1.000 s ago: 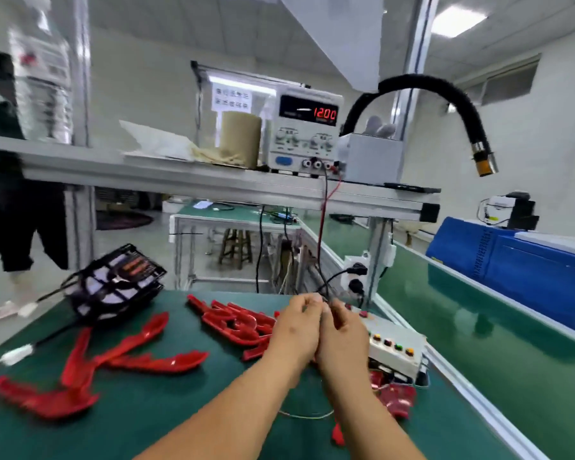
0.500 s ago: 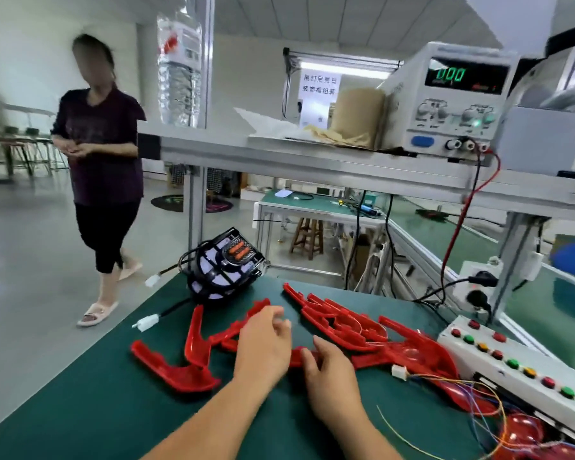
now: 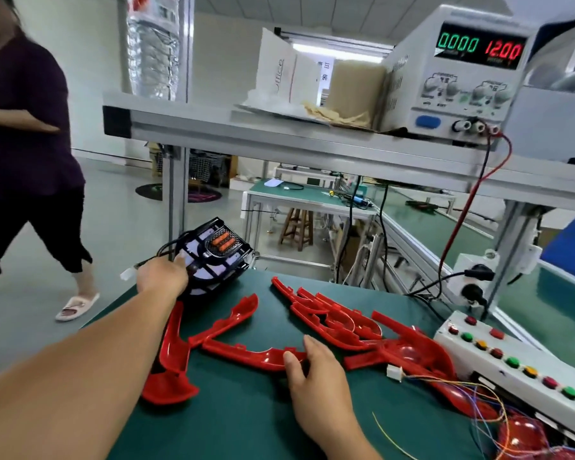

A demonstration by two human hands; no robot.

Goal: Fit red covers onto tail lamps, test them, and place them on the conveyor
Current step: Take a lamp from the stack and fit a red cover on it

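Closest in, your right hand [image 3: 316,376] hasn't left the mat. Thumb and forefinger pinch the near end of a red cover [image 3: 246,352], a long, glossy moulded strip with small tabs along its edge, lying flat on the green mat [image 3: 246,423].

Here's the change: half a second ago both hands were bunched together over these covers, and now your left hand [image 3: 161,277] has shot out to the far-left corner and landed on the tail lamp [image 3: 218,255]. One finger lies straight along its rim. The rest are hidden behind the hand, so I can't tell whether it has closed on the lamp.

To my eye that's the split you want: cover in one hand, lamp coming to the other, fitting about to start, nothing tested yet.

The lamp is a black ribbed housing with pale panels behind, two orange elements on top and a dark cable trailing off the edge. More covers [image 3: 332,322] lie heaped mid-mat, shiny and curved. Right of them sits the white button box [image 3: 512,355], then the conveyor [image 3: 555,307]. Up on the shelf, the power supply [image 3: 462,78] reads 12.00 in red.
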